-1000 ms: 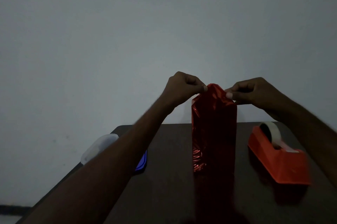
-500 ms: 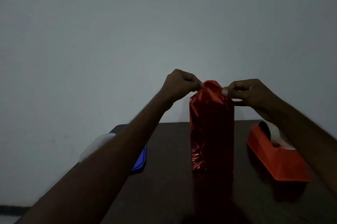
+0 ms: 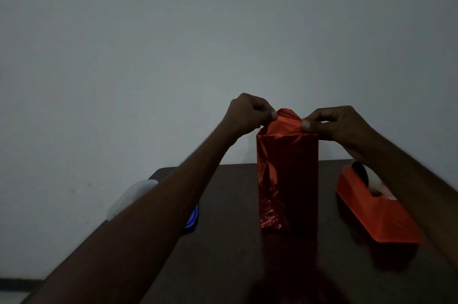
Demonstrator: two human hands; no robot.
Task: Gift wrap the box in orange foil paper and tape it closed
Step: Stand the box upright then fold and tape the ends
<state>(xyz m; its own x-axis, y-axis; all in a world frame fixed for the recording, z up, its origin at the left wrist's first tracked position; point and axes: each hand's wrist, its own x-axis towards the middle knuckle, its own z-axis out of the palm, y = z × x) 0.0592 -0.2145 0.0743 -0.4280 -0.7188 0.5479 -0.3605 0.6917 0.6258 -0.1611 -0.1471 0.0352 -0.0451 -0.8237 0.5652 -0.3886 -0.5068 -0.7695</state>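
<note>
A tall box wrapped in shiny orange foil paper (image 3: 287, 179) stands upright in the middle of the dark table (image 3: 235, 254). Loose foil bunches up at its top end. My left hand (image 3: 250, 113) pinches the left side of that top foil between thumb and finger. My right hand (image 3: 334, 122) pinches the right side of the same flap. An orange tape dispenser (image 3: 376, 214) with a white tape roll sits on the table to the right of the box, under my right forearm.
A blue flat object (image 3: 192, 219) and a translucent white lid-like thing (image 3: 133, 194) lie at the table's left edge, partly hidden by my left forearm. A plain grey wall rises behind the table.
Both hands kept their pinch on the top foil and pressed it a little lower and flatter over the box end. The box stayed upright in place.
</note>
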